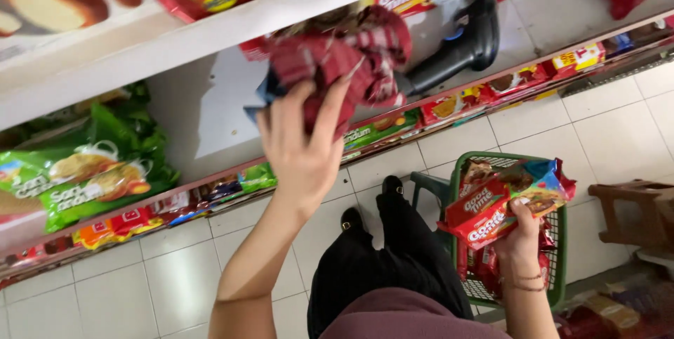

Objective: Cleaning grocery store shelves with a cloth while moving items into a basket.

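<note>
While our left hand [303,144] presses a bunched red checked cloth [344,58] against the bare white shelf [203,111], fingers closed into its folds, our right hand [521,237] clamps a stack of red biscuit packets [502,202] just above a green wire basket [558,240] on the tiled floor [168,276]. A black handheld scanner [460,47] lies on the shelf just right of the cloth. Green snack bags [95,170] sit well left; a brown stool [632,209] stands right of the basket.

Cloth [344,65] lies on shelf [210,100]; basket [558,240] stands on floor [175,276].
</note>
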